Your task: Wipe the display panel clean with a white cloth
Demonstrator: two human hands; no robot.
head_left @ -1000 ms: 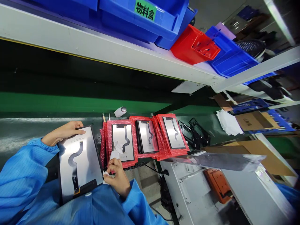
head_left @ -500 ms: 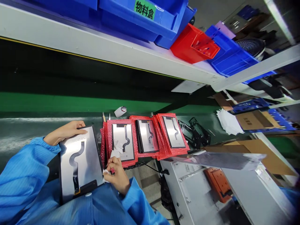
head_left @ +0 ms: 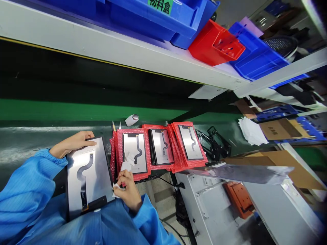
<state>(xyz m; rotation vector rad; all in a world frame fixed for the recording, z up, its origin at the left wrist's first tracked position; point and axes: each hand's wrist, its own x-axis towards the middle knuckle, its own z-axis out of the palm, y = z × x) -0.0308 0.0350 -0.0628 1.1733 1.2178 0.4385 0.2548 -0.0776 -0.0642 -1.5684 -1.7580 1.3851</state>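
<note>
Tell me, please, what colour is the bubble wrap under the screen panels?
Red bubble wrap, clearest in the head view.

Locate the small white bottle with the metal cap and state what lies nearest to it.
In the head view, the small white bottle lies on its side on the dark bench, just beyond the red bubble-wrap stacks, at their far left corner, beside two upright tool tips.
</note>
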